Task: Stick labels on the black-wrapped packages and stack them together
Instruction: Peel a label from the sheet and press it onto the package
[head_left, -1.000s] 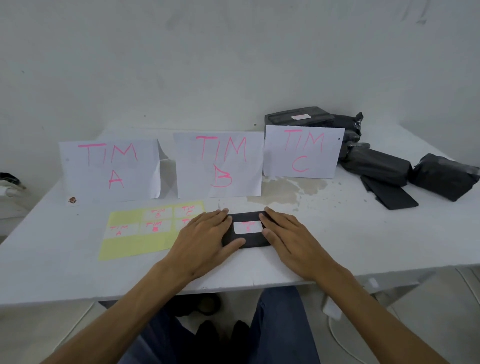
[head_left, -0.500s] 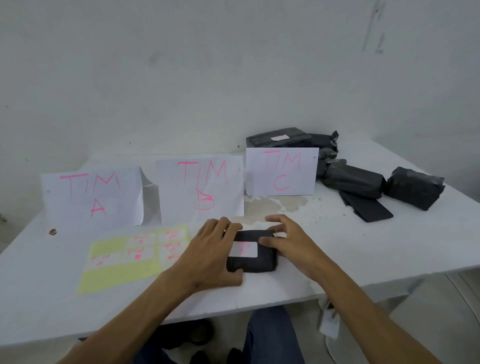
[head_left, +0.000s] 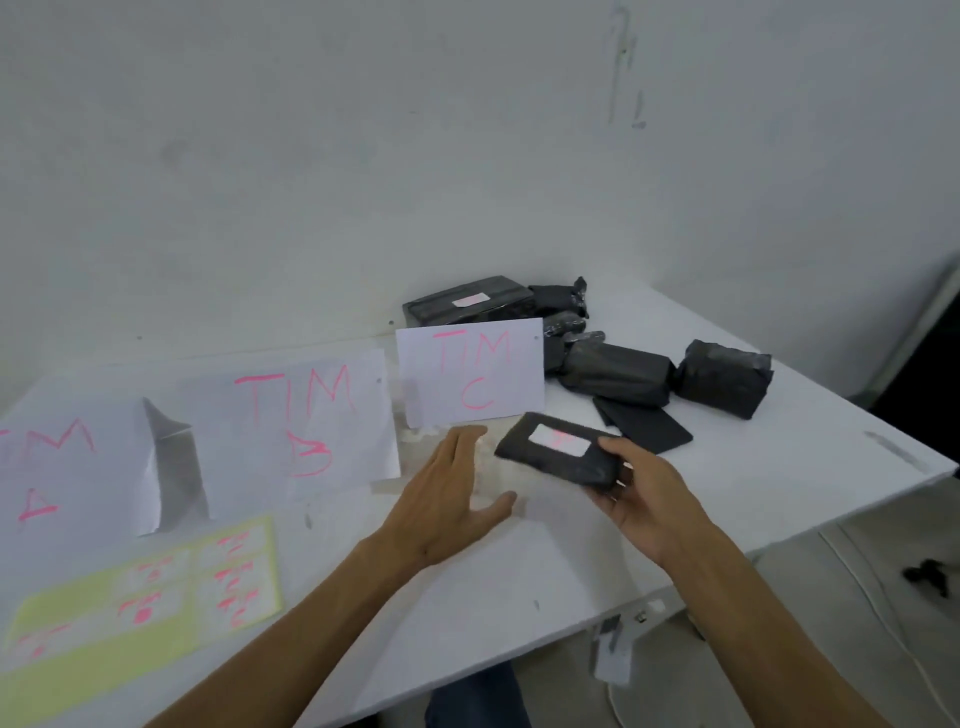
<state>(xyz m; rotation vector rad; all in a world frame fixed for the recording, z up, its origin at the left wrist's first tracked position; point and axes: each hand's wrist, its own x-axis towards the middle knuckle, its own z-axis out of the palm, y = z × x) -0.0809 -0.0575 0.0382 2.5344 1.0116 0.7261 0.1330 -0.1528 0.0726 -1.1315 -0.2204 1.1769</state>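
My right hand (head_left: 644, 499) grips a flat black-wrapped package (head_left: 558, 456) that carries a white label with pink writing, and holds it tilted above the table in front of the "TIM C" sign (head_left: 470, 371). My left hand (head_left: 449, 496) hovers open just left of it, fingers spread, touching nothing. Behind the sign lies a labelled black package (head_left: 470, 301). To the right lie unlabelled black packages (head_left: 618, 371), one bulky (head_left: 724, 376) and one flat (head_left: 647, 428). A yellow label sheet (head_left: 140, 608) with pink-marked stickers lies at the front left.
Paper signs "TIM A" (head_left: 52, 467) and "TIM B" (head_left: 306, 421) stand along the white table (head_left: 519, 582). The table's right corner and front edge are close to my right arm. A cable (head_left: 883, 613) runs on the floor to the right.
My right hand lifted the labelled package off the table and carried it right toward the "TIM C" sign. My left hand let go of it. The view swung to the right.
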